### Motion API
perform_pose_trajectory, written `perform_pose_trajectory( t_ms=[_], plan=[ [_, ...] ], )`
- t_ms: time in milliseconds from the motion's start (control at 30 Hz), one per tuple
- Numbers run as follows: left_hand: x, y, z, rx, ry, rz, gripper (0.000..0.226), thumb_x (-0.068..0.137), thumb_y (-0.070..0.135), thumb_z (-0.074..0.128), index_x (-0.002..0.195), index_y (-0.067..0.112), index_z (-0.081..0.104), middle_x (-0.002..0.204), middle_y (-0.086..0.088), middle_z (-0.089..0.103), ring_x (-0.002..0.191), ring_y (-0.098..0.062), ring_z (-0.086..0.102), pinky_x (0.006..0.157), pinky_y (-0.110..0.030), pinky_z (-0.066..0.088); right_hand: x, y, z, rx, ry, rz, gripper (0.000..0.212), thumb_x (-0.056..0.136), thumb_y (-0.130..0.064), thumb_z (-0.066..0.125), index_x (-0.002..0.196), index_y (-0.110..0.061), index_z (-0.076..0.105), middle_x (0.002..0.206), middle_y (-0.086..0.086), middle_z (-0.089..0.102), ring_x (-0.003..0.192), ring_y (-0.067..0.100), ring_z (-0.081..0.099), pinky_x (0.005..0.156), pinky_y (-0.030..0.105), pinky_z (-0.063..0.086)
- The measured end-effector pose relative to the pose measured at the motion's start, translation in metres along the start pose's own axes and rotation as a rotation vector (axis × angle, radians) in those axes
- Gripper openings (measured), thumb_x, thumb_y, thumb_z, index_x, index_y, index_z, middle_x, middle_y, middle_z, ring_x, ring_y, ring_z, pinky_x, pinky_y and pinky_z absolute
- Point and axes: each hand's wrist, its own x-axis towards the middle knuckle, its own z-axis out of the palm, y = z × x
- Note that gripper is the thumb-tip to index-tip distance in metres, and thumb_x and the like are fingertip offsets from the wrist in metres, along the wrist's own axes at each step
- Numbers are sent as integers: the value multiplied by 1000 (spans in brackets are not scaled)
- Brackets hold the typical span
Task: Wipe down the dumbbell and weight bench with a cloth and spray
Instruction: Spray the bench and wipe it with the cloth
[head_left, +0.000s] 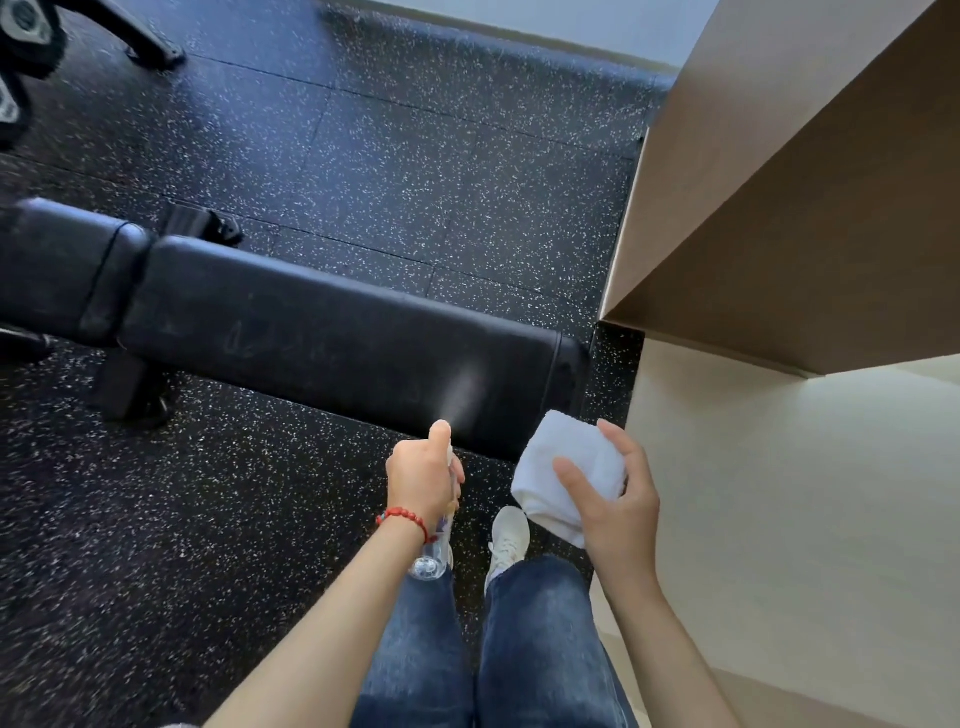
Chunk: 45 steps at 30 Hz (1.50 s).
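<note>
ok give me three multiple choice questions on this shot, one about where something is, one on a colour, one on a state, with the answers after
1. Where does the mist from the spray bottle land?
A. on the floor by the shoe
B. on the near end of the weight bench
C. on the cloth

2. What colour is the cloth?
A. white
B. blue
C. grey

3. What is the left hand doing?
A. hanging open and idle
B. wiping the bench pad
C. gripping the bottle, a finger pressing its top

Answers:
1 B, the pale plume of mist spreads over the black pad near its end.
2 A, the folded towel held in the right hand is plainly white.
3 C, the fingers wrap the clear bottle and spray is leaving the nozzle.
</note>
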Motion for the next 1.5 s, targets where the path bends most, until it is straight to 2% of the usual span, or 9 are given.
perform_pose_trajectory(
  t_ms=[100, 233, 400, 600, 733, 800, 933, 1167, 1500],
  plan=[
    [4, 1, -4, -72, 5, -44, 55, 70, 44, 37, 31, 7, 52, 31, -6, 46, 32, -19, 44, 45, -23, 38, 7, -4, 2, -30, -31, -5, 47, 74, -13, 75, 114, -26, 54, 111, -23, 53, 104, 2, 51, 100, 38, 41],
    [15, 1, -20, -156, 6, -75, 64, 72, 57, 40, 31, 9, 53, 33, -6, 48, 35, -20, 48, 43, -25, 42, 12, -11, 14, -57, -73, -16, 48, 74, -12, 75, 116, -22, 54, 112, -16, 54, 109, 13, 51, 100, 43, 41],
    [40, 9, -57, -188, 79, -44, 66, 90, 40, 44, 33, 6, 53, 32, -7, 48, 32, -19, 48, 42, -27, 46, 15, -25, 51, -87, -109, -45, 47, 74, -11, 75, 114, -23, 55, 111, -19, 54, 109, 11, 50, 101, 41, 39],
    [78, 11, -123, -201, 70, 16, 59, 81, 40, 42, 31, 9, 50, 31, -7, 45, 31, -21, 45, 42, -27, 40, 10, -48, 128, -98, -126, -61, 48, 73, -10, 75, 113, -25, 54, 110, -21, 53, 104, 2, 51, 93, 23, 40],
    [108, 9, -178, -135, 57, 77, 56, 76, 39, 35, 36, 5, 55, 31, -9, 46, 34, -21, 47, 52, -32, 44, 1, -61, 188, -99, -135, -53, 48, 73, -8, 75, 113, -26, 54, 110, -21, 53, 98, -14, 49, 81, 3, 38],
    [125, 9, -204, -153, 50, 74, 56, 75, 39, 36, 36, 3, 54, 30, -7, 45, 32, -19, 46, 50, -30, 43, -2, -67, 220, -118, -130, -56, 48, 73, -7, 75, 112, -26, 55, 110, -21, 54, 96, -18, 48, 78, -1, 36],
    [155, 6, -248, -205, 102, 29, 60, 87, 35, 48, 40, -3, 52, 31, -3, 45, 31, -17, 47, 36, -20, 39, -5, -77, 274, -120, -148, -49, 48, 73, -8, 75, 113, -26, 55, 111, -21, 55, 98, -18, 48, 79, -1, 35],
    [192, 2, -306, -227, 115, 18, 57, 74, 48, 42, 37, 7, 56, 35, -7, 51, 36, -20, 52, 52, -32, 49, -6, -94, 342, -166, -195, -69, 48, 73, -8, 75, 113, -26, 55, 111, -21, 55, 103, -9, 49, 83, 2, 36],
    [211, -13, -348, -386, 261, -50, 51, 73, 37, 40, 34, 10, 54, 35, -12, 49, 32, -22, 47, 38, -23, 39, 9, -113, 393, -206, -346, -133, 48, 73, -6, 74, 112, -26, 55, 110, -20, 56, 97, -18, 49, 79, -1, 35]
  ],
)
